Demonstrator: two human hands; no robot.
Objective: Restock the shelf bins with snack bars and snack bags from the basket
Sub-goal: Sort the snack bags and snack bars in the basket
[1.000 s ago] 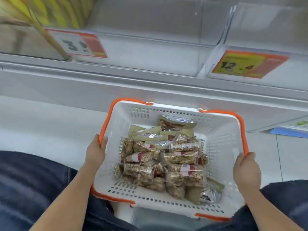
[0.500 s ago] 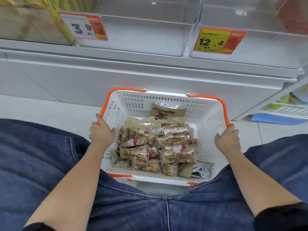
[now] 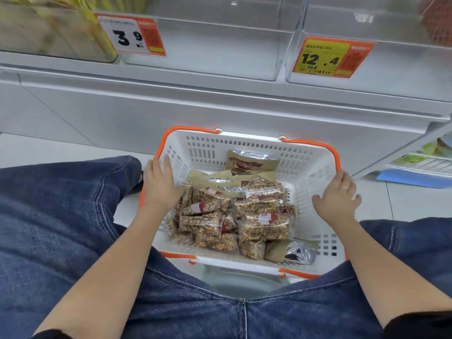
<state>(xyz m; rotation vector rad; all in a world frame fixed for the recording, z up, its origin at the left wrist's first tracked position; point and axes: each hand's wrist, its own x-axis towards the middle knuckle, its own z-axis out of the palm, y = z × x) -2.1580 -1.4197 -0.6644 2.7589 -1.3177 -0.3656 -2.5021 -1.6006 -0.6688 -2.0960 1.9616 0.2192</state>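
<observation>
White perforated plastic basket with orange handles (image 3: 315, 172) sits between the knees, below the clear shelf bins (image 3: 208, 52). Left hand (image 3: 160, 187) and right hand (image 3: 338, 199) rest relaxed, fingers extended, on opposite rims. Clear-wrapped granola snack bars (image 3: 264, 226) fill the centre, leaving room along the far wall.

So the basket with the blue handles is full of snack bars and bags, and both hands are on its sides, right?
Almost. The handles are orange, not blue; the head view shows it. The rest holds: the basket holds snack bars and snack bags, with the left hand on its left side and the right hand on its right side.
</observation>
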